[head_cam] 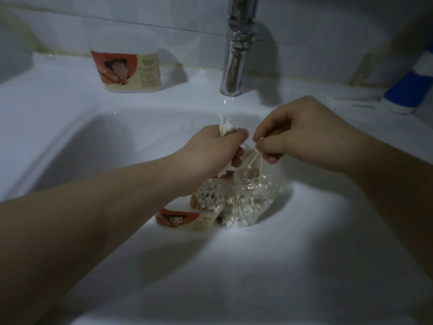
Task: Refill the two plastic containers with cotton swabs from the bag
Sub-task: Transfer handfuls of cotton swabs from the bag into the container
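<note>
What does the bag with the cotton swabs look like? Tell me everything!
The bag is clear, crinkly plastic, seemingly open at the top, heaped with white-tipped swabs on pale sticks. It sits slumped in the white sink basin, against a labelled container beside it. The right hand pinches a few swabs just above its mouth.

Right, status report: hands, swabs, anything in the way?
Left hand grips swab bundle. Right hand pinches swabs over bag. Near container full; far container on ledge. Tap clear of hands.

Illegible label print: far container (131, 71), near container (187, 221)
</note>
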### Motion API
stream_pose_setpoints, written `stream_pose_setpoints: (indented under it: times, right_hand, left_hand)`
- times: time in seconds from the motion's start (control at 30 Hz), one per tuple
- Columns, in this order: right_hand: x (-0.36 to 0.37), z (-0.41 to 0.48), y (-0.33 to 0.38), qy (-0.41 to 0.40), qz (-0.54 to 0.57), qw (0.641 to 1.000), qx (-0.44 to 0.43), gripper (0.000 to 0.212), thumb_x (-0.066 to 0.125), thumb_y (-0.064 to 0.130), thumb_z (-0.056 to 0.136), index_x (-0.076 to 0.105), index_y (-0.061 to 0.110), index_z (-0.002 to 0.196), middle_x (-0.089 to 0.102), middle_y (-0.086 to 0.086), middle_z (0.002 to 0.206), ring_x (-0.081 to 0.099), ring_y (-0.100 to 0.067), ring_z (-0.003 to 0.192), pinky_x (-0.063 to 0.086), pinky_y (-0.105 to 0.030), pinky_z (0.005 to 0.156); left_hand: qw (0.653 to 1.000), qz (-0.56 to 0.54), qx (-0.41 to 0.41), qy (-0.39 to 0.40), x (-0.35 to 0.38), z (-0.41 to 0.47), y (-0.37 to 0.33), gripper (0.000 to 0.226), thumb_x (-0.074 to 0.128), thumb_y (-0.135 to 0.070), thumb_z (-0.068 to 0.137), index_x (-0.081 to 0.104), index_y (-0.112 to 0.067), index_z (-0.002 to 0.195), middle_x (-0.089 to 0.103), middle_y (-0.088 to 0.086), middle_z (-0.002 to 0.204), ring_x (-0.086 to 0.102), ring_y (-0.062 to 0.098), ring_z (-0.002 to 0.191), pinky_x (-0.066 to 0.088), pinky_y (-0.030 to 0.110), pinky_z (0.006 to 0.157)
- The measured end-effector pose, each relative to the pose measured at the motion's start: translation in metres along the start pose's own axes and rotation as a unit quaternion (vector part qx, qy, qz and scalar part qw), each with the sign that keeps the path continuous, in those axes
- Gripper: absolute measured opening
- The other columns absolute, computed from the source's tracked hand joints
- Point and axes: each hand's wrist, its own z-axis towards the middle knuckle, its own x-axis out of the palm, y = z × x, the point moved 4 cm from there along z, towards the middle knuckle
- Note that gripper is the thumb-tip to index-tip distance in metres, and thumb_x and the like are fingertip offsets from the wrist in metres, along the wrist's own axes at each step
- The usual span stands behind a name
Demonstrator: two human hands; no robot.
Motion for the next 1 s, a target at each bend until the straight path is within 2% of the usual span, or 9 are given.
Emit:
stream_pose_setpoints:
  times: [0.13,0.27,0.4,0.5,0.6,0.7,0.77,0.87,1.0]
  right_hand:
    - [-0.005,0.0,-0.001,0.001,0.074,0.997,-0.006,0.019,0.072,-0.008,0.081,0.077,0.011,0.078,0.072,-0.015,0.063,0.069,-0.017,0.054,0.054,-0.02,0.058]
    - [-0.002,0.001,-0.001,0.009,0.106,0.994,-0.023,0.018,0.07,-0.011,0.081,0.075,0.007,0.079,0.07,-0.012,0.06,0.064,-0.012,0.05,0.051,-0.016,0.054]
    - [0.003,0.005,-0.006,-0.014,0.153,0.988,-0.035,0.015,0.072,-0.009,0.083,0.074,0.006,0.082,0.07,-0.013,0.063,0.065,-0.014,0.052,0.052,-0.019,0.056]
    - [0.003,0.007,-0.01,-0.036,0.185,0.981,-0.038,0.013,0.074,-0.006,0.084,0.077,0.007,0.086,0.072,-0.019,0.07,0.066,-0.021,0.059,0.058,-0.028,0.063]
    - [0.006,0.006,-0.011,-0.03,0.191,0.981,-0.032,0.011,0.071,-0.002,0.09,0.077,0.007,0.093,0.074,-0.019,0.074,0.07,-0.025,0.061,0.061,-0.03,0.067]
    - [0.001,0.008,-0.011,-0.064,0.125,0.99,-0.031,0.021,0.064,0.001,0.094,0.078,0.017,0.091,0.077,-0.011,0.08,0.074,-0.025,0.068,0.059,-0.027,0.065]
    - [-0.002,0.009,-0.012,-0.061,0.108,0.992,-0.02,0.026,0.057,-0.004,0.093,0.076,0.014,0.09,0.077,-0.008,0.079,0.075,-0.025,0.068,0.061,-0.029,0.063]
    - [0.008,0.006,-0.013,0.016,0.046,0.999,-0.007,0.024,0.059,-0.003,0.092,0.076,0.014,0.092,0.077,-0.007,0.075,0.076,-0.024,0.068,0.065,-0.037,0.069]
    - [0.028,0.0,-0.01,0.104,0.001,0.994,-0.012,0.03,0.068,0.002,0.088,0.072,0.023,0.109,0.078,0.007,0.105,0.077,-0.02,0.082,0.063,-0.046,0.081]
  left_hand:
    - [0.999,0.041,0.014,-0.012,-0.001,0.001,-0.001,0.035,0.058,-0.048,0.097,0.072,-0.016,0.097,0.074,-0.001,0.087,0.069,0.021,0.086,0.055,0.057,0.095]
    - [0.998,0.042,0.044,0.017,0.004,-0.002,-0.004,0.049,0.051,-0.057,0.089,0.074,-0.017,0.106,0.075,0.016,0.107,0.07,0.036,0.105,0.051,0.059,0.101]
    - [0.995,-0.037,0.067,0.071,0.006,-0.002,-0.003,0.036,0.049,-0.041,0.102,0.076,-0.017,0.1,0.078,0.011,0.103,0.071,0.035,0.106,0.045,0.067,0.104]
    - [0.987,-0.047,0.096,0.119,0.009,-0.004,-0.002,0.03,0.055,-0.031,0.1,0.07,-0.008,0.11,0.075,0.003,0.102,0.072,0.02,0.088,0.058,0.048,0.087]
    - [0.983,0.004,0.139,0.117,0.01,-0.006,-0.005,0.014,0.056,-0.018,0.102,0.066,-0.008,0.099,0.07,0.002,0.09,0.061,0.012,0.067,0.052,0.029,0.063]
    - [0.99,0.01,0.125,0.062,0.006,0.0,-0.003,0.02,0.051,-0.008,0.102,0.059,-0.014,0.084,0.062,0.002,0.076,0.054,0.012,0.06,0.048,0.037,0.063]
    - [0.992,-0.022,0.121,0.035,0.004,0.003,-0.005,0.022,0.052,-0.011,0.096,0.058,-0.018,0.077,0.057,0.004,0.069,0.051,0.014,0.057,0.044,0.038,0.063]
    - [0.989,-0.085,0.115,0.027,0.004,0.004,-0.009,0.029,0.055,-0.018,0.088,0.058,-0.03,0.061,0.05,0.001,0.061,0.045,0.015,0.051,0.04,0.032,0.055]
    - [0.971,-0.207,0.094,0.067,0.004,0.001,-0.014,0.036,0.058,-0.018,0.1,0.042,-0.024,0.069,0.032,-0.003,0.057,0.031,0.012,0.047,0.03,0.025,0.045]
